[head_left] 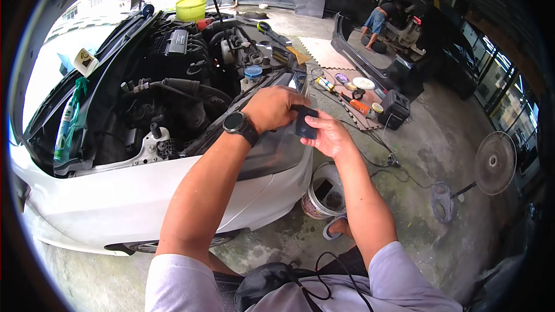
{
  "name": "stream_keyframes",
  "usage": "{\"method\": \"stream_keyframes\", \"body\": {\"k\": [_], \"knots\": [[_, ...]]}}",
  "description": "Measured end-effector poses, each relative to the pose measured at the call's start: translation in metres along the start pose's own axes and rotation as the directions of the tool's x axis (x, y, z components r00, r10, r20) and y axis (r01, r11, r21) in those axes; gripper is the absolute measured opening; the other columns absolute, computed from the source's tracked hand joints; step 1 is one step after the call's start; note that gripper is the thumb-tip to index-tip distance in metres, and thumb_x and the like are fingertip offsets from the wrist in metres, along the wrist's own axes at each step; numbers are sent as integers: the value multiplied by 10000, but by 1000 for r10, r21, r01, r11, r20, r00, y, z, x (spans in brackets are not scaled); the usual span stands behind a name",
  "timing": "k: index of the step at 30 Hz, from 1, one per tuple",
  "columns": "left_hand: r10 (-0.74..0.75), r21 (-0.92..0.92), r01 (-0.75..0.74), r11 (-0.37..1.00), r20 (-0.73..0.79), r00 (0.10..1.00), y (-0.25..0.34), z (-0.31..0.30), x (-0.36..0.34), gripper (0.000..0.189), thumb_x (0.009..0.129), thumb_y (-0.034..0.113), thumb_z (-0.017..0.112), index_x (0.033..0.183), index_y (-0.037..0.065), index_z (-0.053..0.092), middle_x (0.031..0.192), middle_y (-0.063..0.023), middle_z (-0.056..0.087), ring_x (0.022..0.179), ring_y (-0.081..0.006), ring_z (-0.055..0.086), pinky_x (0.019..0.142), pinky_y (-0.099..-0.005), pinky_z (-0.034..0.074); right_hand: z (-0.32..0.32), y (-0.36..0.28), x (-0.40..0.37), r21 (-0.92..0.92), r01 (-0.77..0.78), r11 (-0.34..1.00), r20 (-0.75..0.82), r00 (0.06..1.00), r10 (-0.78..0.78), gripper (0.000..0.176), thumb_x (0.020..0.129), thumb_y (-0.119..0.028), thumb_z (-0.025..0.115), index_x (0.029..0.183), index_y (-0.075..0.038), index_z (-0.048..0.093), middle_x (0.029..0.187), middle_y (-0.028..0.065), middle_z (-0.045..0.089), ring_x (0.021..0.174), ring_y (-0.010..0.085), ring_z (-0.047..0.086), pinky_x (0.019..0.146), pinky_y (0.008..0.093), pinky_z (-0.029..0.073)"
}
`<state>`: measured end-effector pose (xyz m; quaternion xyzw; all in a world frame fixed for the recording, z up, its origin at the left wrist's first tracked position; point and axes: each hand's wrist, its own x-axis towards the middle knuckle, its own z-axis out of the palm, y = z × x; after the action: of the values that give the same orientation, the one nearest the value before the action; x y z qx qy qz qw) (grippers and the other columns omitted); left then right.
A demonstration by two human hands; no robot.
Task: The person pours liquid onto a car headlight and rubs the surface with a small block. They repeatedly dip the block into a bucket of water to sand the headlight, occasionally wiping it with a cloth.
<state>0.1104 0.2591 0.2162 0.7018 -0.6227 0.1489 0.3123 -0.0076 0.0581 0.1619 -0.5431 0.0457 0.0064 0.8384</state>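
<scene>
the grip of the right hand (pixel 330 134) pinches a flat, dark, rectangular block (pixel 307 125) near the smooth, curved headlight (pixel 263 159); the left hand (pixel 269 108) meets its upper edge, its grip too hidden to tell. glossy white bodywork (pixel 121 196) curves below.

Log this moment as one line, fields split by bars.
left hand: on dark block | right hand: holding same block, thumb on its face | location: by white car's front corner | bucket: on floor
</scene>
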Motion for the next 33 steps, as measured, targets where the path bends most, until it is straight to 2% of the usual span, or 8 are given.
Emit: {"method": "stream_keyframes", "body": {"k": [3, 4, 5, 7, 9, 14, 16, 33], "knots": [[-290, 245, 278, 929, 14, 957, 3, -5, -1, 403, 835, 177, 826, 1237, 163, 807, 1155, -98, 789, 1052, -348, 750, 887, -463, 608, -4, 14, 12, -231, 141, 963, -171, 968, -183, 167, 952, -91, 797, 971, -91, 631, 998, 62, 771, 922, 236, 768, 806, 422, 616], [-328, 286, 338, 897, -85, 941, -2, -7, -2, 430, 838, 206, 824, 1266, 171, 793, 1158, -103, 787, 1055, -354, 749, 887, -471, 607, -4, 23, 15, -706, 349, 617, -92, 818, -568, 171, 930, -42, 783, 972, -67, 619, 1041, 98, 784, 974, 280, 776, 839, 419, 615], [-356, 322, 398, 859, -182, 917, -6, -8, -2, 459, 841, 234, 823, 1295, 179, 779, 1161, -108, 786, 1057, -361, 748, 887, -479, 607, -4, 33, 16, -938, 345, 39, 183, 587, -789, 181, 908, 8, 769, 973, -44, 608, 1085, 134, 796, 1026, 324, 784, 872, 417, 613], [-360, 340, 439, 832, -273, 892, -12, -11, -4, 392, 855, 243, 812, 1243, 186, 803, 1168, -110, 782, 1044, -362, 751, 889, -482, 607, 11, 46, 10, -904, 397, 159, 157, 654, -740, 193, 877, 88, 732, 1020, -17, 655, 1128, 169, 790, 1071, 377, 771, 916, 422, 606], [-466, 312, 536, 784, -273, 841, -16, -15, -6, 331, 861, 251, 808, 1187, 198, 826, 1121, -108, 789, 1022, -358, 754, 888, -489, 604, 19, 59, 10, -866, 500, 11, 303, 543, -784, 292, 845, 83, 718, 1113, -32, 733, 1108, 172, 773, 1008, 407, 739, 895, 449, 598], [-538, 389, 502, 772, -19, 843, -19, -17, -7, 206, 839, 276, 806, 1019, 195, 864, 995, -99, 810, 1001, -338, 764, 868, -467, 600, 21, 67, 14, -856, 514, -56, 360, 513, -779, 329, 827, 108, 682, 1120, -12, 770, 1121, 187, 763, 1066, 406, 726, 949, 469, 588], [-557, 369, 529, 764, -36, 829, -17, -22, -5, 210, 839, 281, 806, 1021, 190, 863, 1000, -102, 811, 996, -340, 765, 867, -466, 600, 46, 65, 0, -809, 572, -137, 468, 484, -740, 317, 828, 110, 657, 1106, 4, 767, 1138, 191, 749, 1098, 410, 707, 992, 488, 562], [-551, 292, 526, 799, 2, 835, -11, -11, -4, 290, 844, 303, 822, 1094, 157, 843, 1015, -123, 815, 997, -358, 764, 884, -471, 601, 16, 67, 11, -874, 459, -160, 408, 513, -755, 381, 828, 106, 660, 1172, -24, 756, 1189, 192, 750, 1115, 401, 709, 1000, 483, 552]]}}
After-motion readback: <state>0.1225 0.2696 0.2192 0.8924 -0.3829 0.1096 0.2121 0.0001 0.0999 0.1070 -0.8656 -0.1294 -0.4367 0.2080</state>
